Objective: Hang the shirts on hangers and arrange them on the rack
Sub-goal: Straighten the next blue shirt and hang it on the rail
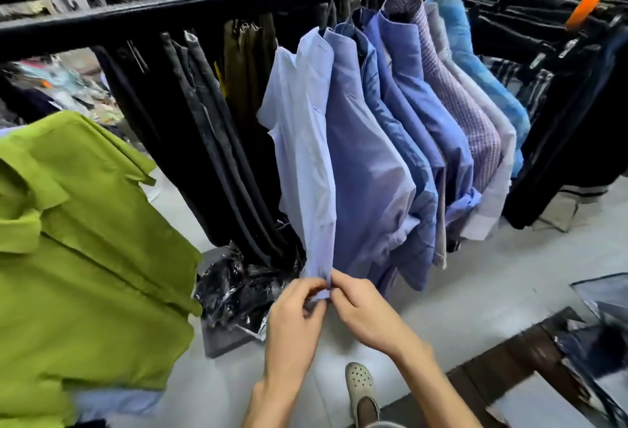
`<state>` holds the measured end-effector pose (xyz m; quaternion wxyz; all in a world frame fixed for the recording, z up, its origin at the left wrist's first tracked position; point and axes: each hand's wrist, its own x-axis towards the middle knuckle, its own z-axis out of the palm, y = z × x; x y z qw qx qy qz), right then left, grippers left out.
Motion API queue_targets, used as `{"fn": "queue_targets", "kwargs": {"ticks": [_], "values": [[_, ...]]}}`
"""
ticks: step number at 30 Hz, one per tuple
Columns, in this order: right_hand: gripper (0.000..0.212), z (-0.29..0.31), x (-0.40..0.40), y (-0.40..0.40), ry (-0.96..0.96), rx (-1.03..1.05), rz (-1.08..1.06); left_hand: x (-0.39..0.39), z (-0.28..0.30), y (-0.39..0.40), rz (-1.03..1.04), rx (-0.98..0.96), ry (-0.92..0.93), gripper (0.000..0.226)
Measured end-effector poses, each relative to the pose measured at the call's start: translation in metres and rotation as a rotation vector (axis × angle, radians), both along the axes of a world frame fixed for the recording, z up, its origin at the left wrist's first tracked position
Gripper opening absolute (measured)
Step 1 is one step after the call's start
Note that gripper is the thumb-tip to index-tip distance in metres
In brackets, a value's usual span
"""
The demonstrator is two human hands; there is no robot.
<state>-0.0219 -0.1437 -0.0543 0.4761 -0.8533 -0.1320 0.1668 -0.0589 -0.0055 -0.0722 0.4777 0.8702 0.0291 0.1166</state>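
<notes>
A pale blue shirt (pixel 300 142) hangs on a hanger at the left end of a row of several blue and checked shirts (pixel 407 128) on the black rack rail (pixel 170 9). My left hand (pixel 295 319) and my right hand (pixel 367 312) both pinch the bottom hem of that pale blue shirt, fingertips almost touching at the hem's edge. A green shirt (pixel 85 240) lies spread out at the left over a pile of clothes.
Dark trousers (pixel 204 142) hang left of the shirts. Black plastic bags (pixel 238 288) lie on the grey floor under them. More dark garments (pixel 560 121) hang at the right. A dark wooden table (pixel 509 363) with packaged clothes stands at the lower right. My shoe (pixel 360 383) is below.
</notes>
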Motion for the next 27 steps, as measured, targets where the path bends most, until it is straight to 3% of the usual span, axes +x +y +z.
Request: {"fn": "queue_targets", "kwargs": {"ticks": [9,14,20,24,27], "values": [[0.020,-0.001,-0.075,0.029,-0.163,0.097,-0.097,-0.051,0.003,0.035,0.016,0.035,-0.190,0.025],[0.015,0.002,-0.097,0.029,-0.374,0.048,-0.082,-0.075,0.005,0.043,0.047,0.060,-0.310,0.002],[0.024,-0.009,-0.125,0.044,-0.608,0.153,-0.256,-0.109,0.001,0.052,0.111,0.119,-0.434,0.012],[0.027,-0.009,-0.134,0.053,-0.660,0.140,-0.302,-0.123,0.006,0.055,0.077,0.047,-0.437,0.004],[0.039,-0.004,-0.137,0.052,-0.668,0.126,-0.277,-0.132,0.008,0.055,0.054,0.037,-0.433,0.015]]}}
